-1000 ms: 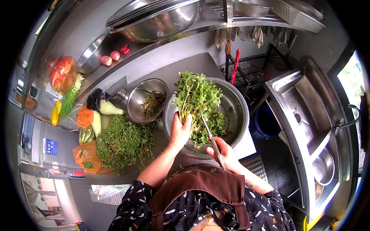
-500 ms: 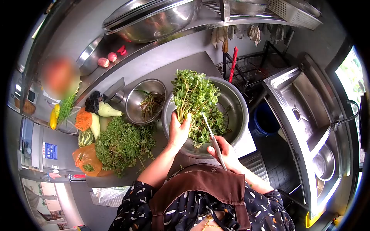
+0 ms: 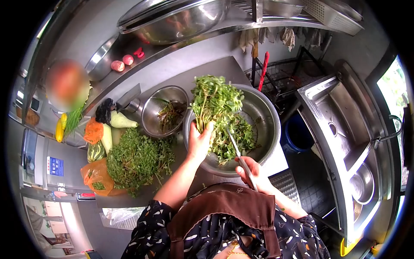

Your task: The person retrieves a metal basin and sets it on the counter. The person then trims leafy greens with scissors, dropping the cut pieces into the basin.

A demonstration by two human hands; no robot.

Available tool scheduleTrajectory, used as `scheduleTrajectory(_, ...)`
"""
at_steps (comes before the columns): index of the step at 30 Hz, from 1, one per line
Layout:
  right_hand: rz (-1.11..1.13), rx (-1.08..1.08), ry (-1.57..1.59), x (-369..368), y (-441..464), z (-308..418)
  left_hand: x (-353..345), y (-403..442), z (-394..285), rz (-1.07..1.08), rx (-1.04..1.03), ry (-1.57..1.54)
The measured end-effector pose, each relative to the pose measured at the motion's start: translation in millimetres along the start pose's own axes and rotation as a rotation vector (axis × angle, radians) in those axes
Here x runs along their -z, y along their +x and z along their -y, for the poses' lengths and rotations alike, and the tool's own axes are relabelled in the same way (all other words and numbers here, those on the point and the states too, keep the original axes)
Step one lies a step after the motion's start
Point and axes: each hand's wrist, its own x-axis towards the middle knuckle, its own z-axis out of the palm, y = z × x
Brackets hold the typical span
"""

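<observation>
My left hand (image 3: 201, 140) is closed round the stems of a bunch of leafy greens (image 3: 215, 97), held over a large steel basin (image 3: 271, 134). In my right hand (image 3: 255, 175) is a slim knife (image 3: 235, 146) with a grey handle, its blade pointing up and away from me. The blade's tip lies against or just beside the lower stems of the bunch; I cannot tell whether it touches. More cut greens (image 3: 237, 144) lie in the basin below.
Left of the basin stands a smaller steel bowl (image 3: 146, 112) with stems in it. A heap of greens (image 3: 138, 159), an orange bag (image 3: 97, 175), a striped squash (image 3: 95, 152) and pale gourds (image 3: 123, 121) lie farther left. On the right are a sink (image 3: 340, 112) and a blue bucket (image 3: 297, 134).
The bunch in my left hand has shifted slightly left and its top is blurred. The knife stays near the stems, a little lower. The whole view has moved slightly.
</observation>
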Motion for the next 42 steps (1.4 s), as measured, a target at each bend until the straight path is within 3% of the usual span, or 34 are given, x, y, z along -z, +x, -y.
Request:
scheduleTrajectory(2, 0.093, 0.168, -0.212, 0, -1, -4, 1, 3, -2, -0.013, 0.1, -0.057)
scheduleTrajectory(8, 0.098, 0.128, -0.289, -9, 5, 1, -4, -2, -11, -0.051, 0.086, -0.017)
scheduleTrajectory(10, 0.121, 0.129, -0.313, -13, 3, 6, -3, 2, 0, -0.07, 0.04, -0.002)
scheduleTrajectory(11, 0.121, 0.129, -0.312, -14, 2, 5, -2, 6, 9, -0.087, -0.102, 0.05)
scheduleTrajectory(14, 0.12, 0.166, -0.31, -17, 2, 3, -4, 5, 5, -0.108, -0.262, 0.085)
scheduleTrajectory(17, 0.062, 0.123, -0.412, -21, -1, 4, -3, 0, -6, -0.072, -0.069, 0.097)
scheduleTrajectory(20, 0.032, 0.107, -0.306, -21, -1, -4, -1, 3, -5, -0.085, -0.034, -0.034)
scheduleTrajectory(22, -0.019, -0.102, -0.046, -19, -1, -1, 6, 5, -7, -0.011, 0.05, -0.063)
scheduleTrajectory(24, -0.019, 0.04, -0.045, -18, 3, -8, 16, 7, -9, 0.045, 0.138, -0.08)
scheduleTrajectory(26, 0.023, 0.066, -0.079, -18, 1, -5, 23, 11, -7, 0.191, 0.289, -0.361)
scheduleTrajectory(30, 0.056, 0.087, -0.121, -21, 2, 3, 26, 9, -1, 0.19, 0.439, -0.588)
scheduleTrajectory(35, 0.025, 0.127, -0.228, -19, 14, 1, 29, 6, -3, 0.274, 0.459, -0.598)
scheduleTrajectory(42, -0.011, 0.221, -0.328, -19, 21, 0, 28, 2, -5, 0.299, 0.346, -0.369)
